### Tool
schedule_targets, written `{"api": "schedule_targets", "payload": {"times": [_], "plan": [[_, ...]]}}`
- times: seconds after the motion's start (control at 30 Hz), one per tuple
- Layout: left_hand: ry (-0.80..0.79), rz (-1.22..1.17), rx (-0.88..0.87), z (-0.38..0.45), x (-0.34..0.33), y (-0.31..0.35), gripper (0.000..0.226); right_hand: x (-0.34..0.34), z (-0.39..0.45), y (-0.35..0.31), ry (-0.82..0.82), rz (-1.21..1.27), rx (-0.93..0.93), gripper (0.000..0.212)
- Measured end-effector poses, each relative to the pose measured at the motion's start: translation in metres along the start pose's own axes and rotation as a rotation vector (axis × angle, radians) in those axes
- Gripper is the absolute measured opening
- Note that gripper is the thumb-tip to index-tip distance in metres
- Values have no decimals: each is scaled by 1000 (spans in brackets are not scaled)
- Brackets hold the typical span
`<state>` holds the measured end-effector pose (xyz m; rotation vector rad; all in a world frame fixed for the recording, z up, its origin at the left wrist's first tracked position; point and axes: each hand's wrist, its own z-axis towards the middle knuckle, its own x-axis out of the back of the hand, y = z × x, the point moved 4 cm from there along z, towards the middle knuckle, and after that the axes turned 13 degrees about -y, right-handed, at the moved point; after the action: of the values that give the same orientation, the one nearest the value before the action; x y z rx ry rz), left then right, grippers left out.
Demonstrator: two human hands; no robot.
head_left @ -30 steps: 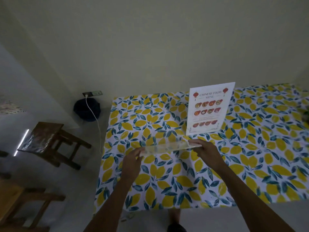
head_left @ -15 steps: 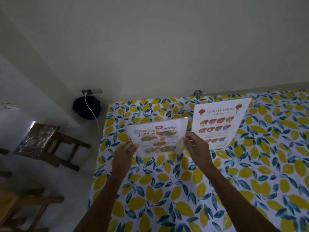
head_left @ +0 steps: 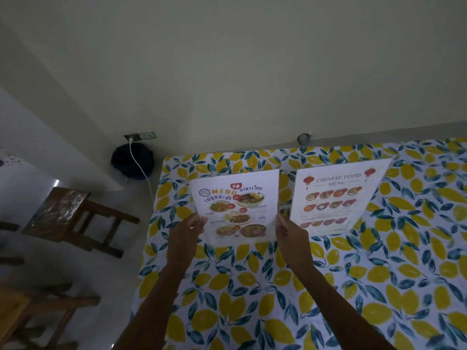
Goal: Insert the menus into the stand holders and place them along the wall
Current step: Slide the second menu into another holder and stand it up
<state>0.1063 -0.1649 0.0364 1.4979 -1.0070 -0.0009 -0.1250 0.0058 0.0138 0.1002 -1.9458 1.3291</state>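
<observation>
A Thai food menu in a clear stand holder (head_left: 236,207) stands upright near the table's far left, close to the wall. My left hand (head_left: 185,234) grips its lower left edge and my right hand (head_left: 290,234) grips its lower right edge. Just to its right stands a Chinese food menu in its holder (head_left: 336,195), upright and leaning back, with no hand on it. Both face me.
The table carries a lemon-print cloth (head_left: 328,299) and its far edge runs along the pale wall (head_left: 252,84). Left of the table are wooden stools (head_left: 70,218), a dark bag (head_left: 132,159) and a white cable (head_left: 140,168) plugged into a wall socket.
The Thai menu holder went from lying flat in my hands to upright, and moved away from me toward the wall, beside the Chinese menu. The camera also moved closer.
</observation>
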Motion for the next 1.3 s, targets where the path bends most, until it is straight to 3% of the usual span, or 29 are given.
{"api": "schedule_targets", "payload": {"times": [0.13,0.33,0.53,0.7,0.8,1.0,1.17,1.3], "plan": [[-14,35,1,2,0,3,20,-2,3,1,12,-26,-3,41],[1,41,1,4,-1,-6,27,-5,3,4,33,-6,-6,41],[4,121,20,-3,-4,5,17,-6,2,4,-60,40,-41,47],[-49,125,96,-16,-11,12,50,2,-6,-3,-128,-32,-15,52],[-47,362,157,-31,-17,13,64,19,-23,-6,-128,-184,-1,52],[-35,673,-14,-63,-46,31,65,69,-60,-3,-128,-555,-21,47],[-80,674,-126,-70,-86,64,62,121,-83,9,-81,-705,-86,45],[-145,620,-168,-68,-116,93,57,158,-87,26,-60,-679,-118,45]]}}
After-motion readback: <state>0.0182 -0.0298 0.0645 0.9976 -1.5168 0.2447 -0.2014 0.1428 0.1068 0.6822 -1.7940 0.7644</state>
